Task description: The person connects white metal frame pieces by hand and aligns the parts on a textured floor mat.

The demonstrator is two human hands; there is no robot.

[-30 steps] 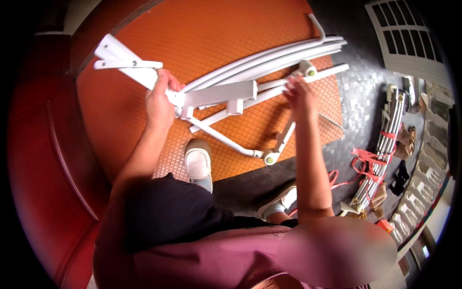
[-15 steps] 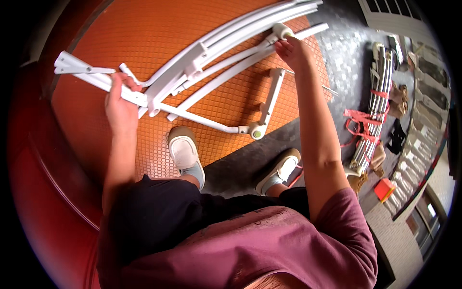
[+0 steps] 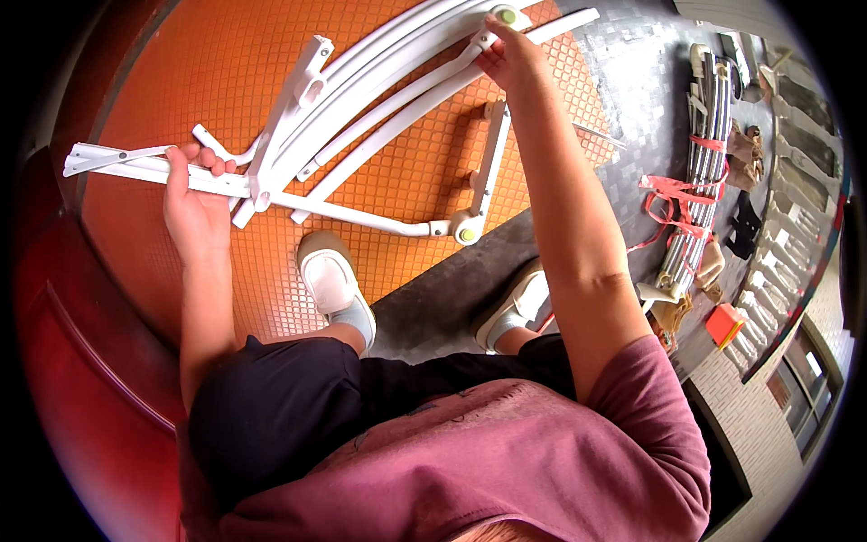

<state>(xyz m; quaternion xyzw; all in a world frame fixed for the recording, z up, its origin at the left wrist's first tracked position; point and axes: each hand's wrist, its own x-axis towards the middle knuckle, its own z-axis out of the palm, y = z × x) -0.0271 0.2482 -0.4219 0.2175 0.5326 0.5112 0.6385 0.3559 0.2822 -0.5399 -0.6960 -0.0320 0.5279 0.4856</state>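
A folding frame of white bars and tubes (image 3: 352, 218) spans the space between my hands above an orange mat. My left hand (image 3: 200, 199) grips its flat bar at the left, with the fingers over the far side. Up at the far right, my right hand (image 3: 515, 61) is closed around a bent tube by a round joint with a green cap. A second round joint with a green cap (image 3: 466, 235) sits at the nearer corner, where a short flat bar (image 3: 493, 155) rises from it. Several curved white tubes (image 3: 388, 81) lie beyond, partly behind the frame.
The orange textured mat (image 3: 397, 271) borders a dark floor (image 3: 433, 316). My shoes stand between my arms. At right lies a bundle of metal tubes (image 3: 703, 172) tied with red ribbon, beside bagged parts (image 3: 804, 190) and an orange box (image 3: 724, 325). A red glossy surface (image 3: 99, 397) is on my left.
Both hands have shifted left and farther off with the frame. A flat bar with a slotted bracket, earlier lying along the curved tubes, now stands up more steeply near my left hand.
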